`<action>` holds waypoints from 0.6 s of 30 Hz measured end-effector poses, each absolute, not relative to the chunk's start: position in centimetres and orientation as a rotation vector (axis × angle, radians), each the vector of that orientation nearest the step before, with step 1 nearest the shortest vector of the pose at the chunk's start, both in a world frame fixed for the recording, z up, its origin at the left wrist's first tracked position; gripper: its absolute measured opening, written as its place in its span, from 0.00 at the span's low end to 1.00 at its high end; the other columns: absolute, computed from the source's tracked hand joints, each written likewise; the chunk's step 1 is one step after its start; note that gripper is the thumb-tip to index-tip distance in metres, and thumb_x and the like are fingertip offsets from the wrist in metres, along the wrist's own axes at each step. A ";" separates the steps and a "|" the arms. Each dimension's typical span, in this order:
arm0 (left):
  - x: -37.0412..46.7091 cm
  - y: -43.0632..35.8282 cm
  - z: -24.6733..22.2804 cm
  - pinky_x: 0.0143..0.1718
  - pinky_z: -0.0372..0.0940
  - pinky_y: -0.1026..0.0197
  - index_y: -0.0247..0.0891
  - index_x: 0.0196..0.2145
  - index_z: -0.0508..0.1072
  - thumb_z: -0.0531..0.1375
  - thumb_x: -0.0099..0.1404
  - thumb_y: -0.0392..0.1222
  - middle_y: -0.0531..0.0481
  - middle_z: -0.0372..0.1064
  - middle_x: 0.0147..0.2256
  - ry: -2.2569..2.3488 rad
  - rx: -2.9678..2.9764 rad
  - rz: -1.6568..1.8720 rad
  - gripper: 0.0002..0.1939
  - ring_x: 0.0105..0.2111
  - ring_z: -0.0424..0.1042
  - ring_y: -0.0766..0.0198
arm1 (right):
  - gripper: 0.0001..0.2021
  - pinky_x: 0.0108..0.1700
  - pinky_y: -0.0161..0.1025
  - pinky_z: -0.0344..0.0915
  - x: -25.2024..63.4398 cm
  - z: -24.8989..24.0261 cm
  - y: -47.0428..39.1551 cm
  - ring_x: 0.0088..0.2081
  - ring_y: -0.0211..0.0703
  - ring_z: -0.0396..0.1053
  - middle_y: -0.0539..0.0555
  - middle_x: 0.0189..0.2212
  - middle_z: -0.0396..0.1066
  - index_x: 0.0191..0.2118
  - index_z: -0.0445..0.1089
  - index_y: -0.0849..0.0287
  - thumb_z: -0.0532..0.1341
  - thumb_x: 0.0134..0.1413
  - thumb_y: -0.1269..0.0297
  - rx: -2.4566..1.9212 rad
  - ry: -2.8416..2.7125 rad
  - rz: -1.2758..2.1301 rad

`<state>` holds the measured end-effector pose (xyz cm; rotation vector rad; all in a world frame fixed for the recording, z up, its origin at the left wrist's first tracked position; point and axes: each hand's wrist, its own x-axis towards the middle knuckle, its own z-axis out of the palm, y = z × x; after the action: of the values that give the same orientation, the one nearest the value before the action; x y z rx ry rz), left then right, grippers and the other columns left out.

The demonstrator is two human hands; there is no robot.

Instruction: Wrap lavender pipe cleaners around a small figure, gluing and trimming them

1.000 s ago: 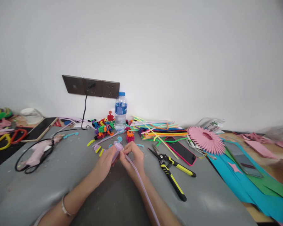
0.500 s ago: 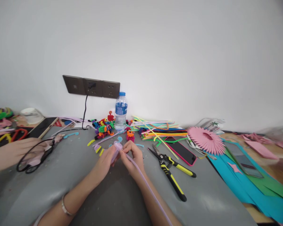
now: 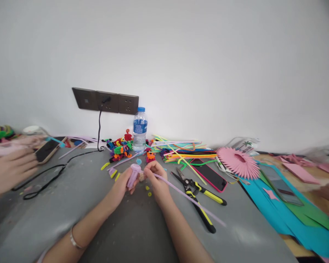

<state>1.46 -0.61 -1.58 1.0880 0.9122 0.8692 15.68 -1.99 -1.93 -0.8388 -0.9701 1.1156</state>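
Grey sheeting [image 3: 235,215] covers the table before a plain white wall [image 3: 208,73].

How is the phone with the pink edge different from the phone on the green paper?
The pink-edged phone has a bright pink rim; the phone on the green paper doesn't.
The pink-edged phone lies on the grey table cover, but the other phone lies on paper.
A green fuzzy stick crosses one end of the pink-edged phone; none crosses the other phone.
Both lie screen up.
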 end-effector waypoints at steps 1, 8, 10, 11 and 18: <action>1.5 -0.6 -1.5 0.17 0.55 0.66 0.36 0.27 0.71 0.58 0.52 0.75 0.57 0.59 0.18 0.904 1.068 0.882 0.34 0.16 0.54 0.71 | 0.16 0.27 0.32 0.59 15.7 -1.9 -1.9 0.22 0.34 0.61 0.44 0.19 0.66 0.27 0.67 0.57 0.71 0.46 0.52 -0.833 -0.932 1.139; 1.5 -0.7 -1.0 0.18 0.57 0.68 0.35 0.27 0.72 0.62 0.52 0.72 0.57 0.60 0.18 0.813 0.984 0.948 0.32 0.17 0.55 0.72 | 0.19 0.23 0.29 0.55 15.9 -2.3 -1.4 0.16 0.29 0.55 0.38 0.12 0.56 0.28 0.66 0.57 0.75 0.41 0.55 -0.680 -0.638 1.449; 1.6 -0.6 -1.0 0.17 0.57 0.68 0.34 0.27 0.72 0.62 0.53 0.71 0.56 0.60 0.18 0.804 0.993 0.927 0.32 0.17 0.55 0.72 | 0.19 0.23 0.28 0.56 16.1 -2.5 -1.3 0.17 0.29 0.57 0.39 0.14 0.58 0.27 0.66 0.57 0.76 0.40 0.56 -0.645 -0.554 1.495; 1.6 -0.6 -1.0 0.17 0.56 0.68 0.34 0.28 0.73 0.63 0.53 0.71 0.56 0.60 0.19 0.800 0.996 0.915 0.31 0.16 0.54 0.72 | 0.19 0.23 0.27 0.58 16.2 -2.5 -1.2 0.18 0.29 0.58 0.39 0.14 0.59 0.27 0.66 0.58 0.76 0.39 0.57 -0.636 -0.519 1.512; 1.4 -0.7 -0.4 0.15 0.50 0.70 0.34 0.30 0.73 0.59 0.62 0.60 0.54 0.62 0.21 0.795 0.885 0.864 0.23 0.16 0.52 0.73 | 0.19 0.25 0.27 0.64 16.5 -2.4 -1.0 0.20 0.30 0.64 0.42 0.16 0.66 0.26 0.68 0.59 0.78 0.36 0.58 -0.644 -0.385 1.581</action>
<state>1.41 -0.70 -0.42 0.8848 0.7950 0.8641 16.53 -0.99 -2.40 -0.6439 -0.3854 1.5812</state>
